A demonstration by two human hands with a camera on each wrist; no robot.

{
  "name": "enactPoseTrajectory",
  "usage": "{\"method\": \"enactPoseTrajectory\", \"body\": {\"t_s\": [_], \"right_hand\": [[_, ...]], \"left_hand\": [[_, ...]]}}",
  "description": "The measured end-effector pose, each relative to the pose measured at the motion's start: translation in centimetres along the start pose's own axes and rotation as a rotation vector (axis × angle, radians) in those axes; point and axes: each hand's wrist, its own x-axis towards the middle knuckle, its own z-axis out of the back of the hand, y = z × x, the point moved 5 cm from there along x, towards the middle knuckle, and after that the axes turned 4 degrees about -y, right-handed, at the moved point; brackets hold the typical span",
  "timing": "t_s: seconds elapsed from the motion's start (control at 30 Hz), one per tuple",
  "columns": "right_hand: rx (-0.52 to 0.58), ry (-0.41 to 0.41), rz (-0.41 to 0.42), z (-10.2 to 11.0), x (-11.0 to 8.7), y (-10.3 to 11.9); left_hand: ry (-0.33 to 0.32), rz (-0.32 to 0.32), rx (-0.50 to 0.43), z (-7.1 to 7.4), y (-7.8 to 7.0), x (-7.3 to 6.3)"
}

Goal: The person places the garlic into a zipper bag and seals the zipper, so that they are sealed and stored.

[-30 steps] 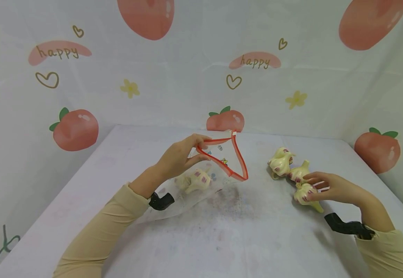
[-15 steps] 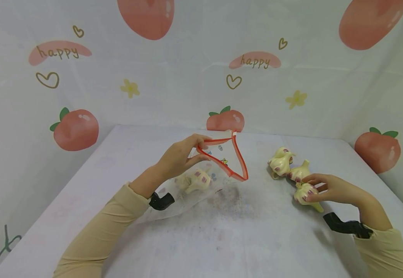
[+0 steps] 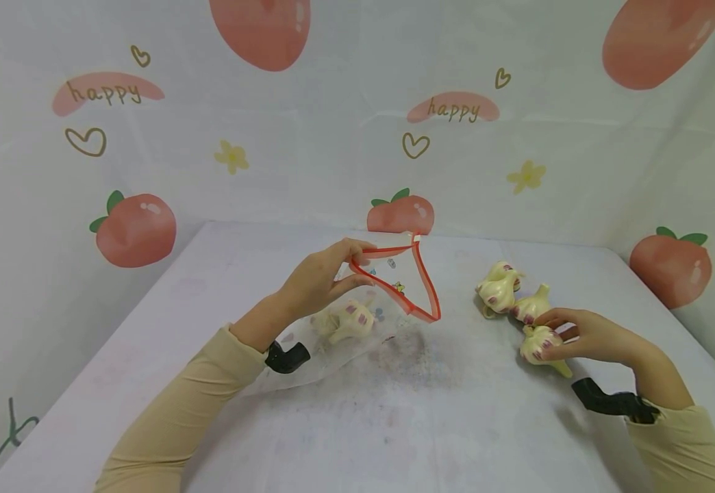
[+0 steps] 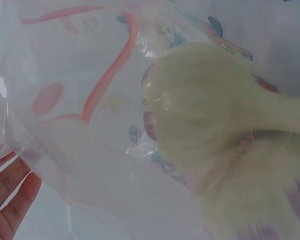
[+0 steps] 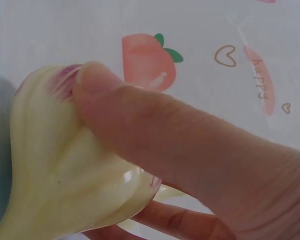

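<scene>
My left hand pinches the red-edged mouth of a clear plastic zip bag between thumb and fingers. The bag's mouth gapes toward the right. Inside lie garlic bulbs, pale with purple patches; the left wrist view shows two of them through the film. At the right, my right hand grips a garlic bulb, its stem toward the front right. In the right wrist view the thumb presses this bulb while the fingers reach round its far side, partly hidden.
Just behind the gripped bulb lies another garlic bulb, and more garlic sits farther back left of it. The white table has dark smudges. A printed cloth backdrop rises behind it.
My right hand has shifted slightly left and its thumb and fingers have closed in on the front garlic bulb, which has barely moved. The left hand and bag stay put.
</scene>
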Motion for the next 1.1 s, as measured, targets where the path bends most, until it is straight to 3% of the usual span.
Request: {"method": "enactPoseTrajectory", "body": {"t_s": [0.4, 0.6, 1.1], "right_hand": [[-0.031, -0.085, 0.07, 0.8, -0.2, 1.1], [-0.023, -0.11, 0.067, 1.2, 0.0, 1.9], [-0.022, -0.225, 0.126, 1.9, 1.0, 5.0]], "left_hand": [[-0.003, -0.004, 0.004, 0.0, 0.1, 0.0], [-0.006, -0.01, 0.004, -0.1, 0.1, 0.1], [-0.003, -0.015, -0.009, 0.0, 0.0, 0.1]]}}
